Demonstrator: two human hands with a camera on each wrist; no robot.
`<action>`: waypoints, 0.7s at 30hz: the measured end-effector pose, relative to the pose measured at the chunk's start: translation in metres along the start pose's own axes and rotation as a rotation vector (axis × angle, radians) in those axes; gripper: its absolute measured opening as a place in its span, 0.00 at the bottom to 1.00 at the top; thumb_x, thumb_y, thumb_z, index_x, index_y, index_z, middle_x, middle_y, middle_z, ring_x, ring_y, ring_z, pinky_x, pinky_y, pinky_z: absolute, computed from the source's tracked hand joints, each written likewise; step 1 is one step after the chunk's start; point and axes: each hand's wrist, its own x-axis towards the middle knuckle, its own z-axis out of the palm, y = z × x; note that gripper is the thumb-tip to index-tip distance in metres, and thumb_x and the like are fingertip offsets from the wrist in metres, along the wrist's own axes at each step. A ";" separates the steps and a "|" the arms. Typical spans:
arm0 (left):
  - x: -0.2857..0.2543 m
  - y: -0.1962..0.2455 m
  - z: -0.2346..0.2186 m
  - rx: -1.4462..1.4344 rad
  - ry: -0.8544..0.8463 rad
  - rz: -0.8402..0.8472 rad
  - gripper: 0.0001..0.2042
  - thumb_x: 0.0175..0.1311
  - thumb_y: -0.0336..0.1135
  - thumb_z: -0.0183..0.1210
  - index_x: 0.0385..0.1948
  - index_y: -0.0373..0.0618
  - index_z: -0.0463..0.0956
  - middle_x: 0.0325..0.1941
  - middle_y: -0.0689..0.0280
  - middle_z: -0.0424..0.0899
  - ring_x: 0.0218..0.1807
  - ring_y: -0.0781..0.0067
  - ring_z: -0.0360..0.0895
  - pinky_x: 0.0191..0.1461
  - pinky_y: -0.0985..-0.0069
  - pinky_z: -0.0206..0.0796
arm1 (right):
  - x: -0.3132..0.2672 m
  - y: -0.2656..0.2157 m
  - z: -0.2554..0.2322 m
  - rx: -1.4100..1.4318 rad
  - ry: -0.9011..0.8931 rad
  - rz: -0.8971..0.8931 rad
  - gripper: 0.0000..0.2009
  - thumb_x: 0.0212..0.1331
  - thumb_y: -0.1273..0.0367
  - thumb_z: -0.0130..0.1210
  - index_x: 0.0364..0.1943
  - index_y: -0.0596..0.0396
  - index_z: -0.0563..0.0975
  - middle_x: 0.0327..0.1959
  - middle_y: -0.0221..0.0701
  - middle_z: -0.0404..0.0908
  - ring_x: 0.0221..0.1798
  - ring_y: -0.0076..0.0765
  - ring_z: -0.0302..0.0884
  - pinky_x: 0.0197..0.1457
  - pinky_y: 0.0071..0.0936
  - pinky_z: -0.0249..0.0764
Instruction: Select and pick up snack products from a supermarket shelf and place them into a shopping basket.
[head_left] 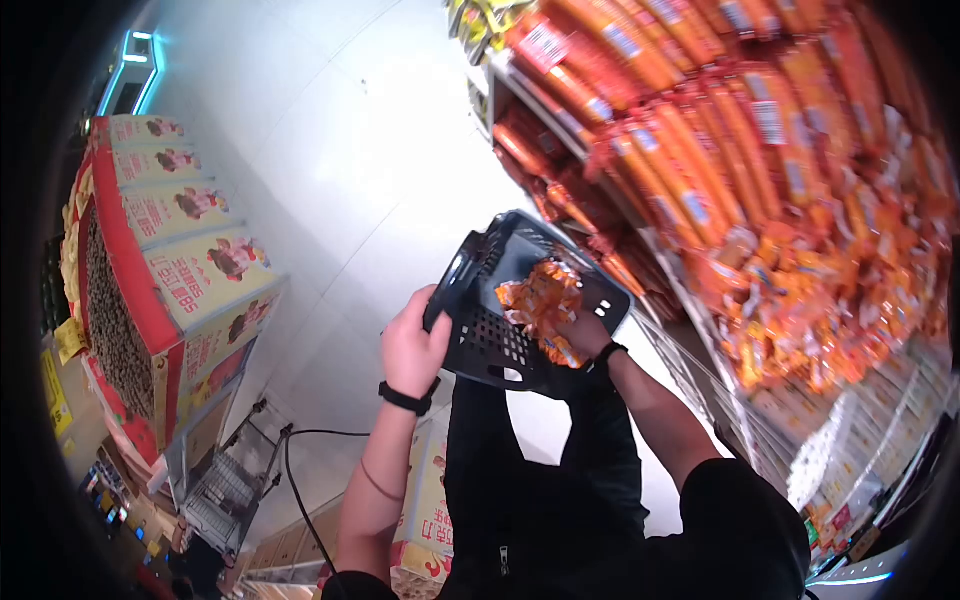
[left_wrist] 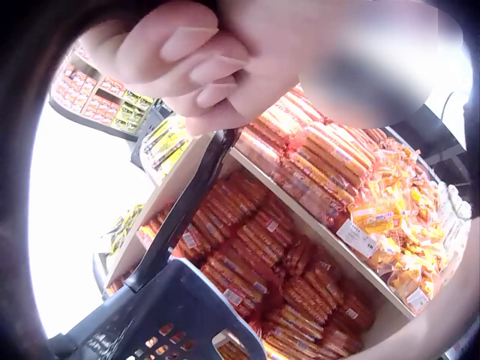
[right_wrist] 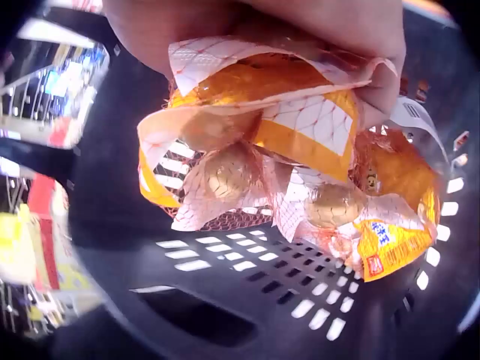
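A dark grey plastic shopping basket (head_left: pixel 515 262) with slotted walls is held out in front of the body. My left hand (head_left: pixel 412 345) grips the basket at its left side; in the left wrist view its fingers (left_wrist: pixel 214 69) curl round the black handle (left_wrist: pixel 196 187). Inside the basket, my right hand (head_left: pixel 588 335) holds a bunch of orange-and-clear snack packets (head_left: pixel 543 298). Up close, these packets (right_wrist: pixel 304 139) show red net-patterned film and round brown pieces inside, and they hang just over the slotted basket floor. My right hand's fingertips are partly hidden behind the film.
To the right, a shelf (left_wrist: pixel 300 214) bears stacked long orange sausage packs (head_left: pixel 690 170) and a heap of loose orange packets (head_left: pixel 820 300). Printed boxes (head_left: pixel 205 280) form a bin at left. A metal cart (head_left: pixel 228 495) stands lower left, with a black cable (head_left: pixel 290 470) beside it.
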 end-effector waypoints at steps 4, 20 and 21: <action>-0.004 -0.014 0.009 -0.046 0.015 0.105 0.18 0.68 0.31 0.63 0.60 0.43 0.83 0.42 0.45 0.91 0.44 0.40 0.90 0.49 0.50 0.80 | -0.202 -0.045 -0.087 0.504 -0.019 0.039 0.20 0.76 0.61 0.60 0.63 0.59 0.83 0.54 0.37 0.92 0.54 0.33 0.90 0.62 0.38 0.86; -0.006 -0.032 0.018 -0.059 0.037 0.209 0.13 0.64 0.25 0.60 0.50 0.37 0.81 0.33 0.51 0.86 0.33 0.50 0.84 0.44 0.55 0.76 | -0.611 -0.114 -0.542 0.705 0.902 -0.496 0.13 0.77 0.60 0.57 0.43 0.56 0.82 0.35 0.26 0.87 0.33 0.25 0.85 0.35 0.30 0.81; -0.007 -0.028 0.015 -0.028 0.011 0.173 0.13 0.64 0.25 0.60 0.49 0.37 0.81 0.33 0.51 0.85 0.34 0.50 0.84 0.44 0.55 0.76 | -0.616 -0.119 -0.555 0.553 0.938 -0.418 0.13 0.77 0.59 0.57 0.41 0.56 0.81 0.33 0.26 0.86 0.31 0.25 0.83 0.33 0.29 0.78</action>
